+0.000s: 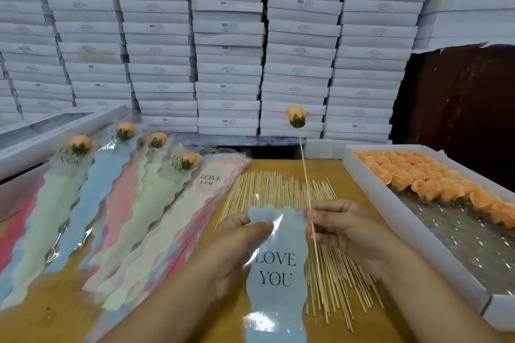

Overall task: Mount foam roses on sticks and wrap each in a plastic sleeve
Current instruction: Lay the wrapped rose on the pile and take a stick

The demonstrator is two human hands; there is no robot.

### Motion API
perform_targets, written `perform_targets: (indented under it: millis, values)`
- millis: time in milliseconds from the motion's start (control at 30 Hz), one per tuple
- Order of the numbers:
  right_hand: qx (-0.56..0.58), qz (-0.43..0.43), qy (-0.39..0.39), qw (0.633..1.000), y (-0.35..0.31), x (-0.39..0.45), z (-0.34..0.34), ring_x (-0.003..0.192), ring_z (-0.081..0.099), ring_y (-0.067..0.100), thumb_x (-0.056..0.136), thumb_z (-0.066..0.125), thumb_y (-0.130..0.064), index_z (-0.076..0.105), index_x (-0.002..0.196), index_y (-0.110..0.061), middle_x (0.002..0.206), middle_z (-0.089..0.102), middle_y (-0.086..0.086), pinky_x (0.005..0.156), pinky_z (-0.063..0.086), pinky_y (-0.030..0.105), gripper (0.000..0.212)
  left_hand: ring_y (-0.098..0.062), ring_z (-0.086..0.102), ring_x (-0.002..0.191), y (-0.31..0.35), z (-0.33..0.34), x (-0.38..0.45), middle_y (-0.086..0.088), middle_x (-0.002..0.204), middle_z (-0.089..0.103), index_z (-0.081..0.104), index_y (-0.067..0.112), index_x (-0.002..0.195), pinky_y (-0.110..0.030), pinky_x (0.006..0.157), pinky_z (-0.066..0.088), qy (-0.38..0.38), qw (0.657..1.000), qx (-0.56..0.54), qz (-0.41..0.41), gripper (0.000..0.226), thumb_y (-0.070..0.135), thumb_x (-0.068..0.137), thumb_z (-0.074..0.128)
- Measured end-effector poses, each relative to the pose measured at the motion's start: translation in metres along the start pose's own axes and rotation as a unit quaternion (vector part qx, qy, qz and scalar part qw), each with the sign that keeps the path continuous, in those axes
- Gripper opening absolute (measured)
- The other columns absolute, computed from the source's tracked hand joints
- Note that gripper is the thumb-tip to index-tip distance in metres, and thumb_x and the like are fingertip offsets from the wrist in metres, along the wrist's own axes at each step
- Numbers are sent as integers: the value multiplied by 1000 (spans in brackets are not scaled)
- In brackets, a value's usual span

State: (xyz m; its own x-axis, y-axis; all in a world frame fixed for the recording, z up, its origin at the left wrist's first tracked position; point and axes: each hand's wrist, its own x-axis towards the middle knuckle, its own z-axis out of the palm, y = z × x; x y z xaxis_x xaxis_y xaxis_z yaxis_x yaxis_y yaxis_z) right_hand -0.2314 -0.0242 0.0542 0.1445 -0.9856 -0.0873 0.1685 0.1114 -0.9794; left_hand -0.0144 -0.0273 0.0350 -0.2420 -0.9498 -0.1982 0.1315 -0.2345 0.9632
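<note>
Through the head camera I saw my left hand [237,242] pinching the top of a pale blue scalloped plastic sleeve [274,270] printed "LOVE YOU", thumb pressed on its front and fingers curled behind it, so that the sleeve hung down toward the near edge of the wooden table [267,167]. My right hand [345,234] pinched a thin wooden stick [305,172] between thumb and fingertips, just beside the sleeve's upper right edge. The stick stood nearly upright, leaning slightly, and carried an orange foam rose with a green base [296,116] at its top, high above the middle of the table. Beneath both hands lay a loose spread of bare wooden sticks [328,278], fanned from the table's middle toward its near edge. Along the right edge sat a shallow white cardboard tray [395,211] with rows of loose orange foam roses [418,175] filling its far end and crinkled clear film showing in its near end. On the left part of the table lay overlapping stacks of pastel sleeves [156,231] in blue, pink, cream and green, and four finished wrapped roses [158,140] rested on their far ends. Behind the table's far edge rose a wall of stacked flat white boxes [228,28].
</note>
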Motion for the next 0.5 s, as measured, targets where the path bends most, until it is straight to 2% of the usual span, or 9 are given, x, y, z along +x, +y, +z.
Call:
perform_targets:
  millis: [33, 133, 233, 367, 433, 500]
  values:
    - [-4, 1, -1, 1000, 0, 0, 1, 68, 72, 18, 64, 80, -14, 80, 89, -3, 82, 74, 16, 59, 58, 22, 27, -35, 74, 88, 0, 1, -1, -21, 102, 75, 79, 11, 94, -52, 84, 60, -2, 1000, -3, -1, 11, 11, 92, 68]
    - [-20, 2, 3, 1000, 2, 0, 3, 69, 72, 19, 63, 80, -14, 81, 85, -7, 81, 74, 17, 59, 58, 22, 23, -35, 74, 85, 2, 2, -1, -23, 102, 75, 73, 4, 107, -44, 75, 59, 5, 1000, -26, 0, 17, 13, 93, 68]
    - [-26, 4, 11, 1000, 5, -1, 5, 70, 73, 21, 66, 80, -11, 80, 84, -5, 87, 76, 19, 58, 58, 22, 19, -31, 71, 77, 4, 4, -1, -20, 93, 74, 78, 10, 94, -42, 72, 57, 8, 1000, -29, 5, 12, 15, 94, 67]
    - [-26, 12, 18, 999, 5, -1, 7, 71, 73, 21, 76, 77, -3, 80, 83, -4, 91, 76, 21, 57, 58, 23, 8, -29, 73, 74, 5, 5, -1, -17, 89, 76, 79, 10, 91, -42, 68, 61, 15, 1000, -9, 14, 15, 17, 95, 66]
    - [-30, 12, 16, 999, 4, -1, 7, 72, 73, 21, 71, 79, -7, 81, 82, -8, 91, 76, 20, 58, 58, 22, 11, -29, 73, 73, 4, 5, 0, -15, 87, 76, 75, 5, 89, -44, 70, 62, 22, 1000, -6, 20, 18, 18, 96, 66]
    - [-31, 14, 15, 999, 4, -1, 6, 73, 73, 22, 73, 78, -5, 79, 88, -2, 91, 75, 21, 58, 58, 22, 15, -30, 73, 73, 3, 4, 0, -17, 86, 76, 73, 5, 87, -45, 71, 62, 20, 1000, -4, 22, 19, 20, 95, 66]
